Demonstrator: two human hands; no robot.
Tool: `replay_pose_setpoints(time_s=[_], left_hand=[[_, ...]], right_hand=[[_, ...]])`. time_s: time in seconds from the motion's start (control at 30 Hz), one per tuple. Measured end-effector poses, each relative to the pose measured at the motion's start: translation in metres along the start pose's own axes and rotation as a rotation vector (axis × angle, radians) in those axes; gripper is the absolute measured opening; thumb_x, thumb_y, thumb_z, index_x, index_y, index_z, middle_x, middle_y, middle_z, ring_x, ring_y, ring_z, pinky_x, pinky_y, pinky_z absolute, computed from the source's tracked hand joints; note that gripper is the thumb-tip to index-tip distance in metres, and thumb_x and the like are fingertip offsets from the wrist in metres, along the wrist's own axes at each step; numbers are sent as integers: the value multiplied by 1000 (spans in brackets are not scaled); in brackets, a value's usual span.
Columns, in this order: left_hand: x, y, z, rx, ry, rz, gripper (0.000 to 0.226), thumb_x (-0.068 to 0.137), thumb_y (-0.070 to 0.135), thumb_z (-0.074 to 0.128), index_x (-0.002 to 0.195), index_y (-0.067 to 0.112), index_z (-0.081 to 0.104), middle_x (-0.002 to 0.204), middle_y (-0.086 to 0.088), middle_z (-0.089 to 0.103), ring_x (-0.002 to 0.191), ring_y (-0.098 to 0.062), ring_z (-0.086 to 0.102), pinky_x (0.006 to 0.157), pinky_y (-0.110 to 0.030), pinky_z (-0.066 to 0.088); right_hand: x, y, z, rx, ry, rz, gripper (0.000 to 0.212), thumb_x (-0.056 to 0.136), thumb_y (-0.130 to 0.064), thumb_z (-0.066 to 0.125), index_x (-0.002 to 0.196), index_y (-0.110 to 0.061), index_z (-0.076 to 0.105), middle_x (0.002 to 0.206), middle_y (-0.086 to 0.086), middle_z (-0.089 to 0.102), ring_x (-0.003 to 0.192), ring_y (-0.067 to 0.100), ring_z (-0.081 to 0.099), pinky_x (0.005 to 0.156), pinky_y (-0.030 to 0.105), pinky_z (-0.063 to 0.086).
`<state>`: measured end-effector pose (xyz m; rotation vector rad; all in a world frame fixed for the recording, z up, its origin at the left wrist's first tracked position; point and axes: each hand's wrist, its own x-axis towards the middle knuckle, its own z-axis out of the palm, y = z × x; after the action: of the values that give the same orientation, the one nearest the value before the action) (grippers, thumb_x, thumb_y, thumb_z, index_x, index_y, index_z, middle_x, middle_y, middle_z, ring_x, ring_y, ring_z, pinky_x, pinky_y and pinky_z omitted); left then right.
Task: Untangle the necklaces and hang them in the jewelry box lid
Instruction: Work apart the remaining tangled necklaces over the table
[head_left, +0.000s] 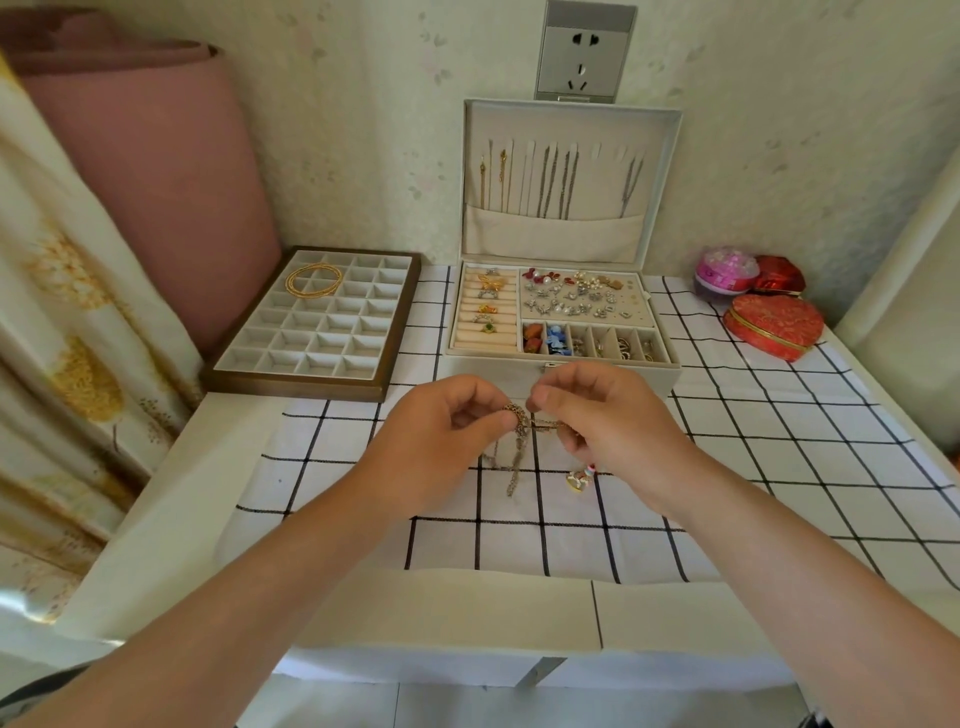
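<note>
Two hands meet: the left hand (441, 441) pinches the knotted clump of necklaces (519, 422), the right hand (608, 415) pinches a strand just beside it. Loose chains hang toward the desk (779, 467); the jewelry box lid (661, 171) stands upright straight ahead, beyond both hands.

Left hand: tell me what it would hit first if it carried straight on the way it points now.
Most likely the right hand: the left hand points rightward across the tangled necklaces both pinch, with the right hand just beyond. Depth is unclear; the jewelry box lies farther on.
</note>
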<state>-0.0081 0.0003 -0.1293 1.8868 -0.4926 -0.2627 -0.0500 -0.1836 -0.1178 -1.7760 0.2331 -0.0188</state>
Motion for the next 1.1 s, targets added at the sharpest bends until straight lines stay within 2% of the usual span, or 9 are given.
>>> replay_pose_setpoints(time_s=[0.07, 0.17, 0.23, 0.5, 0.7, 0.8, 0.9, 1.0, 1.1], left_hand=[[0, -1, 1, 1, 3, 7, 3, 90, 19, 71, 89, 21, 71, 84, -2, 71, 75, -11, 63, 73, -21, 52], [1, -2, 2, 0, -3, 9, 1, 90, 21, 71, 90, 21, 72, 80, 2, 70, 71, -9, 62, 69, -19, 52], [1, -2, 2, 7, -10, 8, 1, 91, 23, 71, 90, 22, 72, 79, 2, 71, 74, -16, 64, 72, -25, 54], [1, -1, -1, -23, -14, 23, 11, 94, 15, 65, 90, 24, 71, 82, 1, 74, 82, -20, 69, 81, -39, 57], [1, 3, 1, 29, 7, -13, 14, 97, 16, 61, 90, 26, 67, 79, 6, 75, 86, -30, 68, 87, -54, 54], [0, 2, 3, 108, 10, 5, 15, 98, 21, 59, 88, 31, 65, 81, 16, 69, 78, -10, 63, 81, -34, 55], [0, 3, 4, 226, 29, -5, 15, 97, 25, 59, 86, 36, 61, 82, 17, 59, 70, 0, 51, 69, -18, 44], [0, 5, 5, 28, -23, -57, 10, 96, 19, 61, 97, 29, 60, 89, 8, 67, 82, -3, 60, 77, -15, 47], [0, 6, 6, -14, -82, -16, 19, 91, 17, 69, 104, 29, 63, 86, 4, 71, 86, -14, 65, 84, -27, 53]], right_hand=[[0, 1, -1, -56, -5, -30, 15, 92, -29, 68, 83, -19, 76, 78, 19, 67, 57, 12, 53, 52, 23, 38], [-2, 0, -1, -152, -24, -95, 10, 81, -33, 79, 84, -24, 79, 82, -4, 75, 74, 14, 67, 67, 24, 53], [-2, 1, 0, -179, -39, -111, 10, 79, -30, 82, 87, -24, 80, 88, -6, 77, 85, 14, 70, 75, 23, 54], [1, 4, -6, -263, -101, -96, 9, 93, -22, 69, 90, -25, 77, 77, -13, 73, 68, -8, 59, 64, 6, 43], [2, 5, -5, -360, -120, -90, 13, 101, -26, 57, 92, -31, 65, 87, -12, 67, 78, 4, 60, 66, 11, 44], [1, 5, -2, -357, -125, -73, 15, 102, -28, 52, 94, -26, 64, 91, 7, 69, 79, 17, 61, 77, 33, 52], [-1, 1, -2, -255, -154, -63, 16, 100, -22, 55, 87, -22, 65, 78, 3, 60, 72, 13, 52, 67, 21, 46], [-1, -1, -4, -180, -157, -63, 15, 97, -21, 60, 85, -23, 68, 79, -5, 59, 77, 11, 53, 77, 29, 48], [-1, 0, -6, -164, -156, -59, 16, 100, -21, 58, 90, -21, 70, 78, -8, 63, 79, 7, 57, 82, 28, 47]])
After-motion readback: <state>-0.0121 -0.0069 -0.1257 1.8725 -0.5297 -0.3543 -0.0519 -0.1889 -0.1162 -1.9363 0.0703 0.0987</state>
